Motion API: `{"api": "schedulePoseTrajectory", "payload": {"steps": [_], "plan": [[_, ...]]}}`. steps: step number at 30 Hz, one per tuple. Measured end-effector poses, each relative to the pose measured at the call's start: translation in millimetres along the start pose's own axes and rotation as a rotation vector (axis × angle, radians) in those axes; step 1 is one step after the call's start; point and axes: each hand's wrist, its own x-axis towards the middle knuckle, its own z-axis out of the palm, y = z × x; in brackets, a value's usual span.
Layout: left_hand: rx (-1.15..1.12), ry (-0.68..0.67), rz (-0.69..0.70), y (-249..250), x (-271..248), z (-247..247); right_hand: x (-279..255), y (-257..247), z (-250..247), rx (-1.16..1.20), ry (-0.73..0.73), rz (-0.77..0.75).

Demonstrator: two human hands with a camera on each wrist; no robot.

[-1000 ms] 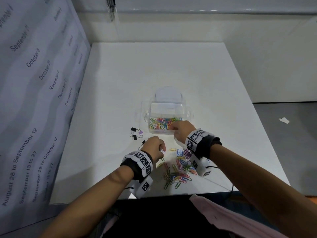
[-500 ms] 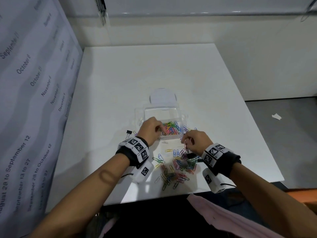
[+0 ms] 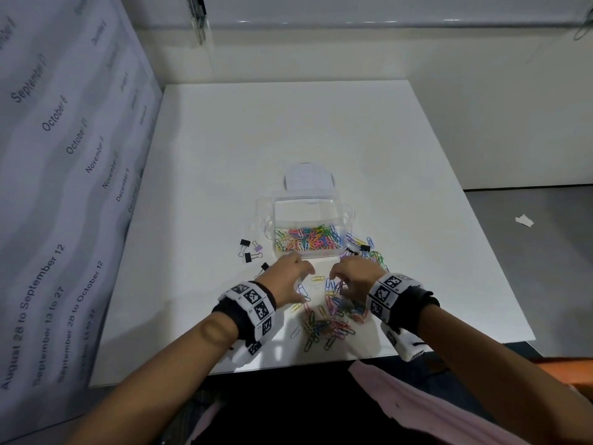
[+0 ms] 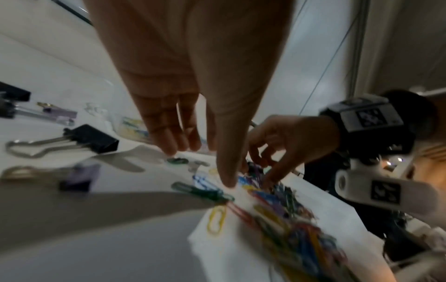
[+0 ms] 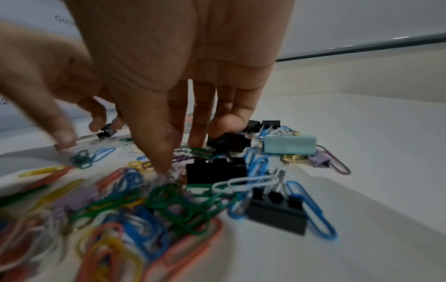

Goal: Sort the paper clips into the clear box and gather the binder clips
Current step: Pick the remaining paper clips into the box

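A: Where are your hands?

B: Your left hand [image 3: 290,277] is down by the near-left corner of the clear box [image 3: 306,231], fingers straight and spread, tips at the table [image 3: 401,155]. Your right hand [image 3: 356,277] reaches into the loose paper clips [image 3: 327,319], fingers bent; I cannot tell if it holds 1.

A: And the binder clips?

B: One group of binder clips [image 3: 250,250] lies left of the box; others sit right of it.

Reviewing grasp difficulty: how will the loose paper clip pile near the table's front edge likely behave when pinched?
The paper clip pile looks interlocked, so a pinch probably lifts several clips together. Each clip is thin wire lying flat on the table, likely light and hard to get under.
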Motion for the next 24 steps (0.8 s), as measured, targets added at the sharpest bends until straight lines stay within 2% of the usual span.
{"api": "schedulePoseTrajectory", "payload": {"steps": [3, 13, 24], "plan": [[0.044, -0.029, -0.017, -3, -3, 11, 5, -3, 1, 0.008, -0.029, 0.014], [-0.044, 0.066, -0.108, 8, 10, 26, 8, -13, 4, 0.060, -0.028, 0.090], [-0.037, 0.117, -0.101, 3, 11, 22, 27, -9, -58, 0.356, 0.381, 0.115]]}}
